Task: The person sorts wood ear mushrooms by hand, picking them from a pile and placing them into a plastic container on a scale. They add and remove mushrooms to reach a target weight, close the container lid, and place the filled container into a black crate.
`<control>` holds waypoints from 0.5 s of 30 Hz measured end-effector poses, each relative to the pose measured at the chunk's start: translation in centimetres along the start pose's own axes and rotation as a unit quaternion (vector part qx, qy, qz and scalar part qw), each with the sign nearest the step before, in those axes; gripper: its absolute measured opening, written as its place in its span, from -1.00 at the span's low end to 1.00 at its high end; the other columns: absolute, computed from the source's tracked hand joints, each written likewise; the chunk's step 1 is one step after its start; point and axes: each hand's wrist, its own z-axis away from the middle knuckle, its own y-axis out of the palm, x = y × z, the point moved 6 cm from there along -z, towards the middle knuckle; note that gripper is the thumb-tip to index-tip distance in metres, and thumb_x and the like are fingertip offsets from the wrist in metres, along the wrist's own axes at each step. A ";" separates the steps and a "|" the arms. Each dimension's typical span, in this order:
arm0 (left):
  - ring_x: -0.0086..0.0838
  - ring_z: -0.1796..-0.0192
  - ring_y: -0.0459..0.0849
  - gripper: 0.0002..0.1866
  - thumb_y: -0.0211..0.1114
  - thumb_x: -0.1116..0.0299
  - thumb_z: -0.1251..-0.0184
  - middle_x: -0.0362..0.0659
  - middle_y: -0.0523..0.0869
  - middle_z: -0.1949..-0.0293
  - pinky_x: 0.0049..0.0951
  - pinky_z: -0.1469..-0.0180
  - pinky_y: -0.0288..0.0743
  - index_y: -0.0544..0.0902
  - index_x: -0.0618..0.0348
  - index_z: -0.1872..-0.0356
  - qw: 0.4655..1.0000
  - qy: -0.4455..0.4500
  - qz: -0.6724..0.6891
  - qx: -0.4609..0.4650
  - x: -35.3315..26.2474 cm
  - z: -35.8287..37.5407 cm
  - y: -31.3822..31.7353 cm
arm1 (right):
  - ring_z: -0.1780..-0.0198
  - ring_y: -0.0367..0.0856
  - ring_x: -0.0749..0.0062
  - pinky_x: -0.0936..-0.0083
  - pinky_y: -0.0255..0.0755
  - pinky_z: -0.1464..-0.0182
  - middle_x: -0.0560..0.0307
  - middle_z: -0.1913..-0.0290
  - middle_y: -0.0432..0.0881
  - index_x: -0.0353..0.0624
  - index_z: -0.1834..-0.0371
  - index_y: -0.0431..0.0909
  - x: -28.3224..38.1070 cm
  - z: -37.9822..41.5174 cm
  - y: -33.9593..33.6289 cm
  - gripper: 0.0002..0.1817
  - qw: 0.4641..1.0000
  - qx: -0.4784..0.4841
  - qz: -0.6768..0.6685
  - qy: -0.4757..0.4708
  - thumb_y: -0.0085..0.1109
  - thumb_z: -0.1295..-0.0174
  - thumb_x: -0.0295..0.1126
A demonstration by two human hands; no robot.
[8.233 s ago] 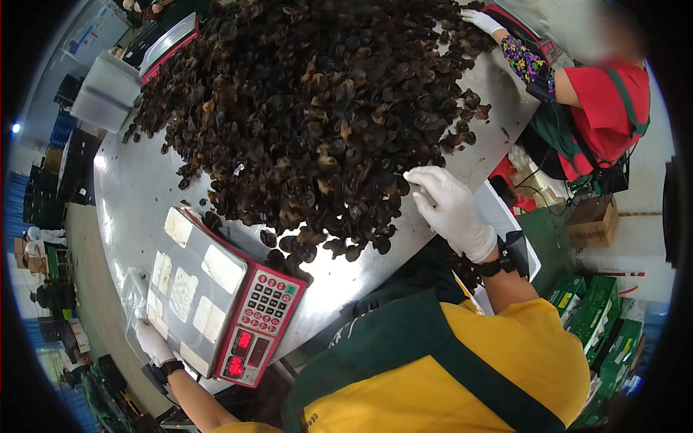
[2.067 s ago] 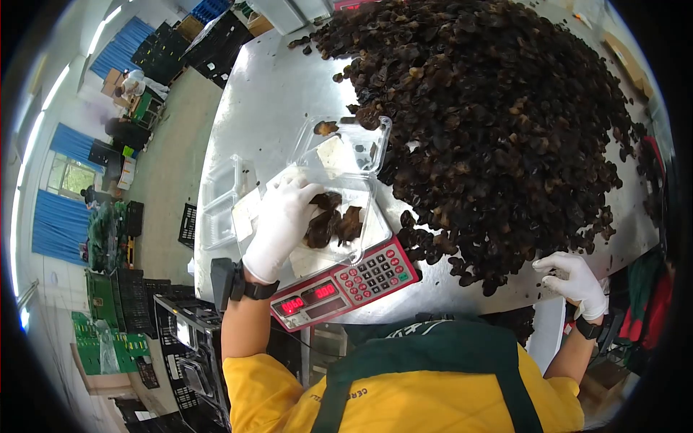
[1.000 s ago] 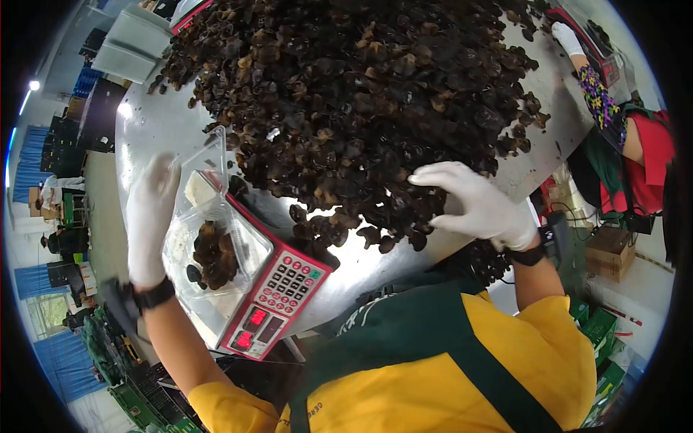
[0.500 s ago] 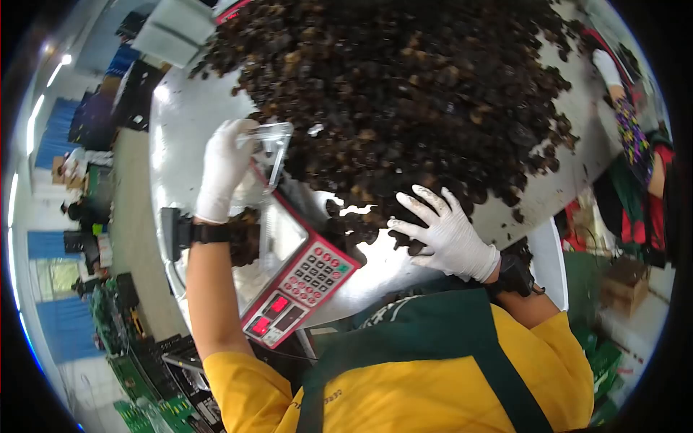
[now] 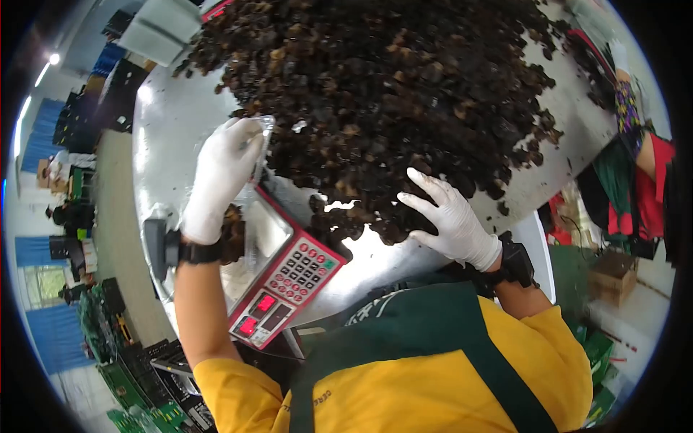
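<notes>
My left hand [image 5: 222, 169], in a white glove, is closed on the rim of a clear plastic box [image 5: 264, 141], largely hidden behind the fingers. Below that hand is a red-framed digital scale [image 5: 302, 273] with a keypad and lit red digits. My right hand [image 5: 456, 225], also gloved, is open with fingers spread at the near edge of a big pile of dark brown, crinkled pieces [image 5: 390, 94] resembling wood ear mushrooms. Its fingertips are smudged, and I see nothing held in it.
The pile lies on a shiny metal table [image 5: 170, 137]. A pale container [image 5: 160, 32] stands at the far left corner. Across the right side is another person's gloved hand [image 5: 619, 56] and patterned sleeve. A cardboard box [image 5: 612, 276] sits at lower right.
The box in my left hand has tilted, now showing mostly its edge, and the hand has turned over it. My right hand has drawn slightly off the pile's edge, fingers still spread.
</notes>
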 end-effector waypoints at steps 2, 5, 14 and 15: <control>-0.25 0.19 0.73 -0.82 0.30 0.53 -0.36 0.01 0.72 0.18 -0.35 0.05 0.58 0.69 0.30 0.06 0.999 0.026 -0.034 -0.002 -1.9 1.6 -0.7 | -0.46 0.34 -0.01 0.13 0.28 -0.43 -0.01 -0.60 0.21 0.00 -0.35 0.53 -0.5 1.0 -0.5 -0.28 1.000 -0.012 0.007 0.026 0.48 -0.01 -0.38; -0.13 0.08 0.71 -0.82 0.30 0.50 -0.38 0.01 0.72 0.12 -0.26 -0.04 0.56 0.68 0.30 0.05 0.998 0.036 -0.042 0.001 -3.3 4.3 -1.2 | -0.51 0.27 0.10 -0.06 0.11 -0.51 0.06 -0.56 0.29 -0.01 -0.11 0.66 -0.5 2.1 -1.0 -0.55 0.995 -0.056 0.074 0.037 0.40 -0.09 -0.36; -0.11 -0.05 0.62 -0.72 0.36 0.54 -0.21 -0.06 0.67 0.06 -0.16 -0.16 0.44 0.65 0.18 0.03 0.988 0.054 -0.120 -0.081 -9.5 12.4 -2.5 | -0.56 0.17 0.10 -0.14 -0.09 -0.58 0.08 -0.49 0.39 -0.09 0.28 0.64 0.8 1.3 1.2 -0.67 0.993 -0.016 0.118 0.025 0.51 -0.02 -0.16; -0.13 -0.05 0.62 -0.70 0.37 0.54 -0.19 -0.07 0.67 0.06 -0.16 -0.16 0.44 0.65 0.16 0.03 0.989 0.066 -0.113 -0.072 -10.4 13.2 -1.9 | -0.56 0.17 0.10 -0.15 -0.09 -0.58 0.07 -0.48 0.39 -0.09 0.28 0.63 0.5 1.6 1.2 -0.67 0.992 -0.030 0.117 0.033 0.51 -0.02 -0.15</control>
